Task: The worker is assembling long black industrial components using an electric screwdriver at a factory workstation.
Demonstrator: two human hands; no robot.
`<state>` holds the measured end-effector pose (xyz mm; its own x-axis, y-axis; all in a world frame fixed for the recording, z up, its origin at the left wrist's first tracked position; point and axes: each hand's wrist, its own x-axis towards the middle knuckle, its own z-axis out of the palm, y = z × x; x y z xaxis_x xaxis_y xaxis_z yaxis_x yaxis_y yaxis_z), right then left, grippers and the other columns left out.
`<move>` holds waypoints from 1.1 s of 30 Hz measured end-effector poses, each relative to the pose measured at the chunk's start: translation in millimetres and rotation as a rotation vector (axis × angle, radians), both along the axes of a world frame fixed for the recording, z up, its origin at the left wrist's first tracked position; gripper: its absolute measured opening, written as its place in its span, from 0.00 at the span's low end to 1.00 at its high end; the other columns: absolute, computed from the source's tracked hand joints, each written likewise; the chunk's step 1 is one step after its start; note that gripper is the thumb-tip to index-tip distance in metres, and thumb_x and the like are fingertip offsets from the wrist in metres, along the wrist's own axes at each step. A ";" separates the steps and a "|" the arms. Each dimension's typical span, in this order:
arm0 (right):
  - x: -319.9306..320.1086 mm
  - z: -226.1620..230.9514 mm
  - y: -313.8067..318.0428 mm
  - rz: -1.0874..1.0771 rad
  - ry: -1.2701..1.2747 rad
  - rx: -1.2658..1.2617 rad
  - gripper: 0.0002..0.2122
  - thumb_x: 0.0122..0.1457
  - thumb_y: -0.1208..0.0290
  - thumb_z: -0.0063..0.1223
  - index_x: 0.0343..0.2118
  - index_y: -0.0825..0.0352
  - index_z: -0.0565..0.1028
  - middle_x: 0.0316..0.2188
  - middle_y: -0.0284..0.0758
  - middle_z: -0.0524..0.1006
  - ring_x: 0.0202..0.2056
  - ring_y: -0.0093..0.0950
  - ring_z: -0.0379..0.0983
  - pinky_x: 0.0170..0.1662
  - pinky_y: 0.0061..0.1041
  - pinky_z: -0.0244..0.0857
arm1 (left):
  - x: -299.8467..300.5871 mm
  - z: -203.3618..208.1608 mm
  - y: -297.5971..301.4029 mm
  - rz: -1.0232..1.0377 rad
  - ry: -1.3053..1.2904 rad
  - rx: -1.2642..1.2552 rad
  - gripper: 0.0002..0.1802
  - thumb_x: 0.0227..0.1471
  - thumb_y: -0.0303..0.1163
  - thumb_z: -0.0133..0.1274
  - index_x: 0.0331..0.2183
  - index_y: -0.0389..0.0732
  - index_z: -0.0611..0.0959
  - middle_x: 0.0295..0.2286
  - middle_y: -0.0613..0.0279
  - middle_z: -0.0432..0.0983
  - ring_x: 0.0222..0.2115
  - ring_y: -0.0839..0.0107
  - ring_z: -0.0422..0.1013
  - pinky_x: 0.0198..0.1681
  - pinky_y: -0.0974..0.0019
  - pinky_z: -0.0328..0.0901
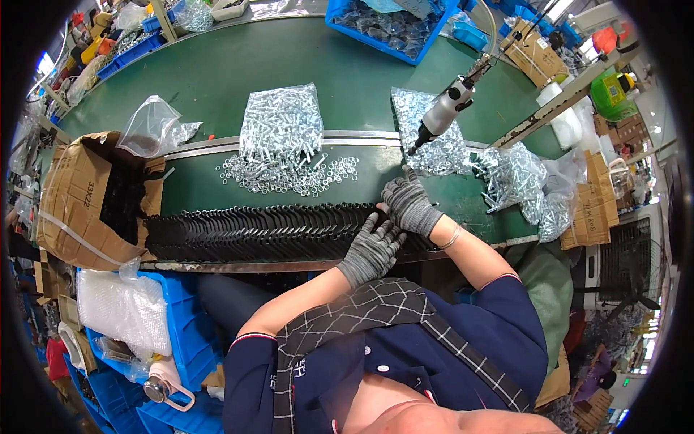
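Note:
Along the near edge of the bench runs a long row of black curved parts, packed side by side. My left hand, in a grey striped glove, bends its fingers over the row's right end and appears to grip one of these parts. Just above it, touching or nearly so, is my right hand, gloved alike, with curled fingers and its thumb toward the left hand. What lies between the right fingers is hidden. Small metal rings are spread past the row, in front of a bag of metal pins.
A grey power screwdriver hangs over a bag of small metal parts. More bagged hardware lies at the right. An open cardboard box stands at the left end. A blue bin sits at the back; a metal rail crosses the bench.

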<state>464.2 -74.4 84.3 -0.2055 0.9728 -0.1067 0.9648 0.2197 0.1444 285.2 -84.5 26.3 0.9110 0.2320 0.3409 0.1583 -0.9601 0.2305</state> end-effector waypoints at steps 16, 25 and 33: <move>-52.9 -15.2 165.3 0.210 0.022 -0.062 0.11 0.58 0.62 0.51 0.42 0.57 0.77 0.38 0.38 0.79 0.42 0.37 0.75 0.43 0.37 0.68 | -4.2 0.3 -0.2 0.027 0.044 -0.089 0.34 0.46 0.46 0.50 0.54 0.41 0.74 0.54 0.51 0.68 0.58 0.56 0.61 0.65 0.37 0.35; 4.5 -2.5 71.1 0.030 0.468 -0.078 0.09 0.59 0.63 0.49 0.39 0.58 0.79 0.31 0.39 0.79 0.33 0.44 0.76 0.36 0.39 0.69 | -3.2 14.1 1.5 0.017 0.151 -0.047 0.35 0.46 0.48 0.50 0.55 0.43 0.73 0.54 0.54 0.68 0.58 0.60 0.61 0.65 0.36 0.34; 0.8 -25.4 96.2 0.145 0.024 -0.182 0.08 0.56 0.66 0.51 0.37 0.56 0.79 0.33 0.38 0.78 0.37 0.39 0.76 0.39 0.39 0.69 | -1.4 19.9 -1.5 -0.013 0.292 0.014 0.34 0.52 0.50 0.45 0.58 0.45 0.69 0.59 0.57 0.63 0.61 0.62 0.57 0.65 0.37 0.30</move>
